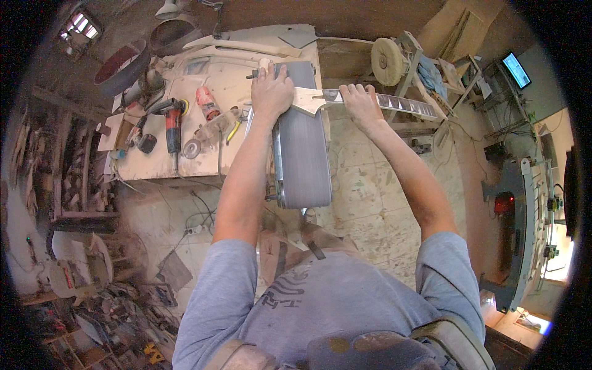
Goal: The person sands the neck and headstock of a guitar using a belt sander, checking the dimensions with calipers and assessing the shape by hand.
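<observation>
Guitar neck (407, 107): runs left to right across the far part of the belt sander (302, 163). Pale head end lies over the grey belt; contact on the underside hidden. Dark fretboard with light inlays faces up and extends right, past the sander, over the floor (361, 179).

Left hand (271, 94): on the left end of the head, back of the hand up, fingers extended toward the far side. Thumb not visible; cannot tell whether the fingers clasp the wood or only press on it.

Right hand (362, 106): fingers curled over the neck just right of the head, grasping it.

Left of the sander, on the pale wooden surface (145, 161): yellow-handled pliers (234, 131) nearest the sander, then a red power tool (208, 102), then a black-and-red power tool (173, 128) farther left. Far right: round buffing wheel (388, 61) beside a wooden frame; lit screen (517, 69) beyond, farther right.
</observation>
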Available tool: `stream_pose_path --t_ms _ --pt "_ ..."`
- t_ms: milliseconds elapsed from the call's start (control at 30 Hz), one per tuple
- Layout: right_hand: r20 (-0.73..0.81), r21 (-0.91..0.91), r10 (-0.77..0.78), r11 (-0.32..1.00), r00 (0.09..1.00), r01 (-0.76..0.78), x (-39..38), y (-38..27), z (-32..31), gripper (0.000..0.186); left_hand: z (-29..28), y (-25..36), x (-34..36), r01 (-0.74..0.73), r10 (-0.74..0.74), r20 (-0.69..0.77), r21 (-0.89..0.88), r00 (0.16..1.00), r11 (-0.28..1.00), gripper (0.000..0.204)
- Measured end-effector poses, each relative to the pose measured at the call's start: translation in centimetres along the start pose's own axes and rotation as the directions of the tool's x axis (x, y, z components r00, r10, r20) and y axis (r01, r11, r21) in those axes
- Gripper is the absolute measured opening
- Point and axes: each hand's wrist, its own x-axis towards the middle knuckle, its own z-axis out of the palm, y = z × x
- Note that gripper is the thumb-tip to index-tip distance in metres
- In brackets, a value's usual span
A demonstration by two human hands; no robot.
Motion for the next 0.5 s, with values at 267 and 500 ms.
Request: stream_pose_path --t_ms 267,500 --pt "-0.022 0.009 0.028 1.0 0.999 -0.027 -1.2 0.2 -0.7 0.031 0.5 0.1 0.8 -0.114 0.115 -0.019 0.056 0.993 0.992 0.057" --pt "0.013 -0.033 0.031 0.999 0.999 -0.03 -2.3 1.1 -0.9 0.026 1.0 1.2 1.5 -0.16 0.16 -0.003 0.0 0.987 0.987 0.056"
